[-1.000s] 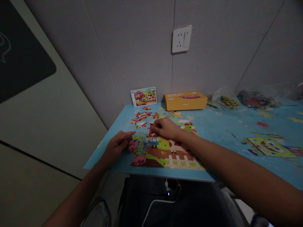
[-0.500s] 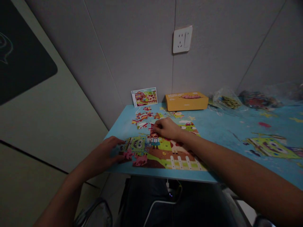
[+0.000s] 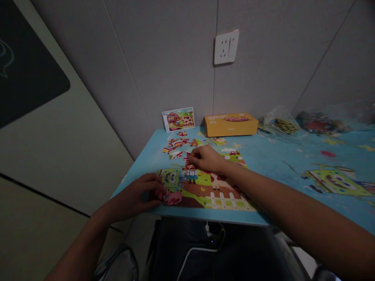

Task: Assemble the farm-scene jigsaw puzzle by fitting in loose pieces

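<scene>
A partly joined farm jigsaw puzzle [image 3: 208,191] lies on the table in front of me, with a farmer figure, a cow and a white fence on it. My left hand [image 3: 143,195] is at its lower left corner, thumb and fingers curled around a pink puzzle piece [image 3: 161,194] that they partly cover. Beside that piece is another pink pig piece [image 3: 173,198] at the puzzle's edge. My right hand [image 3: 206,158] rests over the upper part of the puzzle, its fingertips pinched on a red puzzle piece [image 3: 187,156] above the farmer's head.
Loose puzzle pieces [image 3: 177,143] are piled behind the puzzle. A picture card [image 3: 179,119] leans on the wall, beside an orange box [image 3: 231,125]. Plastic bags of pieces [image 3: 283,125] lie further right on the blue cartoon-printed table [image 3: 272,164]. A white cable [image 3: 199,249] hangs below the table edge.
My left hand has moved right and closed in on the pink piece, which shifted slightly toward the puzzle. My right hand stays in about the same place.
</scene>
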Motion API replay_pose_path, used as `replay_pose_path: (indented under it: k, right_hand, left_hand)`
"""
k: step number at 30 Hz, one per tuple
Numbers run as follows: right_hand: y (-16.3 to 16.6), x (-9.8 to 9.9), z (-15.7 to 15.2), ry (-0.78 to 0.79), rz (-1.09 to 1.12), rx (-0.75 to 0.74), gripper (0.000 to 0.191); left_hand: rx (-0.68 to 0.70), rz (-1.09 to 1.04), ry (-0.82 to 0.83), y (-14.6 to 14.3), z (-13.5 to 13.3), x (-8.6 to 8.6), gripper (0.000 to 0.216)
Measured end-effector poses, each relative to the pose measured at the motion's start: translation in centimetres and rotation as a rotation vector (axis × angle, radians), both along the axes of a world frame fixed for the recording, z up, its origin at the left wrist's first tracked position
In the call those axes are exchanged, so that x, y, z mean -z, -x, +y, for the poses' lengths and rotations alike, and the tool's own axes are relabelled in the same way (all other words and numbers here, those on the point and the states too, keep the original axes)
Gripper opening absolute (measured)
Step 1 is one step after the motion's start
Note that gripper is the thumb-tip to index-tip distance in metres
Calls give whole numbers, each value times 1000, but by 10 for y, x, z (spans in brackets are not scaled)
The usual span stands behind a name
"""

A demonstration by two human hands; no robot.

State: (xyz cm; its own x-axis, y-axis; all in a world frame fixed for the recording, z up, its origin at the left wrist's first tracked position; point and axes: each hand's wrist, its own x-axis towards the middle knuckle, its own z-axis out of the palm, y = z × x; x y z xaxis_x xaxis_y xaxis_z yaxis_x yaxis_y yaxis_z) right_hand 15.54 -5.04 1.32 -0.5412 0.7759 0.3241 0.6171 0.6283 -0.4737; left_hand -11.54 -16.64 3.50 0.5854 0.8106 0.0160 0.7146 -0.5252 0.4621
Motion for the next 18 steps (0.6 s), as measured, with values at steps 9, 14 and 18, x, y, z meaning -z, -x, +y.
replay_pose_path:
  k: [9, 14, 18]
  right_hand:
    - [0, -1, -1, 11, 0, 9, 17]
    - [1, -2, -2, 15, 0, 1, 18]
    - [0, 0, 0, 8, -13, -2, 19]
  left_hand:
    - [71, 37, 34, 1, -2, -3, 15]
    - [72, 32, 0, 1, -1, 0, 16]
    - [57, 30, 4, -5, -5, 1, 17]
